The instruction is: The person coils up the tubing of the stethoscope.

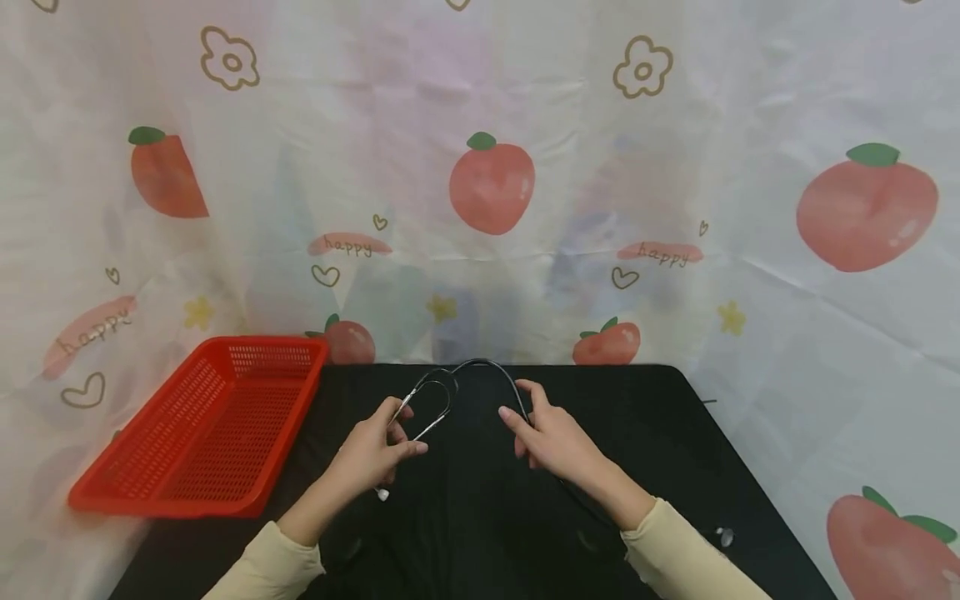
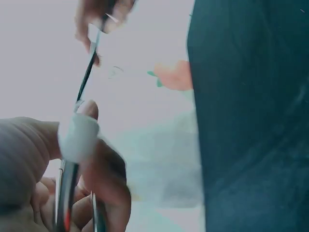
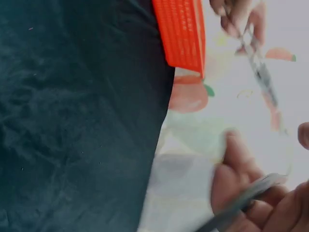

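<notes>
A stethoscope hangs between both hands above the table, its black tubing arched up in the middle. My left hand grips the metal ear tubes, and a white ear tip pokes out below the fingers. Large and blurred in the left wrist view, a white tip stands near the thumb. My right hand holds the black tubing between thumb and fingers. From there the tubing runs under the right forearm, and a round, shiny end piece shows beyond the sleeve.
A red plastic basket with perforated sides stands at the left, over the table edge. Black cloth covers the table. Behind and on both sides hangs a pale curtain printed with fruit and flowers.
</notes>
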The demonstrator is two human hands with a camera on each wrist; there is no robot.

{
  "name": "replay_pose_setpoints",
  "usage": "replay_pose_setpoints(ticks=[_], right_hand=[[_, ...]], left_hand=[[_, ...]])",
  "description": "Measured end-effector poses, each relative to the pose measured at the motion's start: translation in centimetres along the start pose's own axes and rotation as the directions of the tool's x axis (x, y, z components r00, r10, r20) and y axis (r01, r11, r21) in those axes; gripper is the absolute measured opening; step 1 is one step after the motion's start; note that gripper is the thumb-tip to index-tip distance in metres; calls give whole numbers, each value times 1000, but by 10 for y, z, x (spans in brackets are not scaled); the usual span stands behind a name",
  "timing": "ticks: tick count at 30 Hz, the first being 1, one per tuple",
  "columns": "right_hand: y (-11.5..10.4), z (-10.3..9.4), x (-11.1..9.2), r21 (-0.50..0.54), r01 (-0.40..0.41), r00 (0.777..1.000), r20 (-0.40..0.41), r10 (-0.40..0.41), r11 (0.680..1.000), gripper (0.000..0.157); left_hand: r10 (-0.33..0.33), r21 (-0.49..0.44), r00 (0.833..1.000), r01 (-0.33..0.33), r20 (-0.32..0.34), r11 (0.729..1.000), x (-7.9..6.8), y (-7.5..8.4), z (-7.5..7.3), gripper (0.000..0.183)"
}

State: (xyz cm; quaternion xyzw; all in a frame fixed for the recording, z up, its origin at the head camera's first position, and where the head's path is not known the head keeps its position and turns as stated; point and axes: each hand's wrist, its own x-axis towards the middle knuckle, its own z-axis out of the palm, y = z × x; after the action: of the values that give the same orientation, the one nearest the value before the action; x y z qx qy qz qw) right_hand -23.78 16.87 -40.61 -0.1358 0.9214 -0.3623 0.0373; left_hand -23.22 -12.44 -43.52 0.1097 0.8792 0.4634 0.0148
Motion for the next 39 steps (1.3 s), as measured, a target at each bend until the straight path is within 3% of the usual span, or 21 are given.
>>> replay_pose_setpoints(ticks=[3, 7, 10, 13, 16, 19, 21, 23, 26, 29, 32, 35, 39], right_hand=[[7, 0, 11, 110, 1, 999, -36, 3, 994, 68], [18, -2, 18, 244, 143, 976, -193, -97, 959, 44], [18, -9, 16, 303, 331, 915, -332, -227, 893, 28], [7, -20, 8, 143, 487, 826, -395, -401, 862, 26], [-15, -31, -4, -136, 576, 746, -317, -586, 806, 24], [-41, -42, -16, -320, 651, 689, -130, -713, 688, 21], [-57, -50, -21, -336, 705, 665, 8, -747, 625, 16], [-70, -57, -21, -284, 756, 639, 131, -758, 589, 8], [-83, -67, -11, -82, 785, 611, 268, -745, 614, 6], [-86, -71, 6, 164, 727, 602, 317, -733, 667, 7], [-80, -65, 18, 364, 630, 615, 305, -727, 686, 11], [-70, -51, 21, 509, 535, 645, 270, -715, 675, 10], [-60, -27, 17, 664, 423, 694, 201, -692, 617, 20]], left_hand=[[2, -83, 999, 2, 45, 997, -7, 8, -3, 45], [26, -155, 995, -12, 92, 988, -16, 19, -3, 52], [43, -119, 995, -33, 84, 992, -19, 26, -2, 50], [39, -55, 997, -35, 65, 998, -20, 30, -2, 45], [16, 19, 999, -17, 46, 1000, -22, 32, -2, 42], [20, 78, 998, -25, 59, 997, -23, 35, -2, 40], [59, 127, 994, -71, 96, 989, -24, 41, -1, 40], [125, 169, 979, -152, 160, 974, -26, 50, 0, 40], [248, 241, 932, -312, 263, 919, -32, 68, 1, 38], [350, 251, 878, -438, 328, 864, -43, 87, 2, 37], [432, 235, 843, -513, 321, 825, -55, 101, 2, 35], [493, 213, 827, -551, 271, 807, -65, 110, 1, 36], [535, 164, 820, -567, 204, 807, -74, 114, -3, 40]])
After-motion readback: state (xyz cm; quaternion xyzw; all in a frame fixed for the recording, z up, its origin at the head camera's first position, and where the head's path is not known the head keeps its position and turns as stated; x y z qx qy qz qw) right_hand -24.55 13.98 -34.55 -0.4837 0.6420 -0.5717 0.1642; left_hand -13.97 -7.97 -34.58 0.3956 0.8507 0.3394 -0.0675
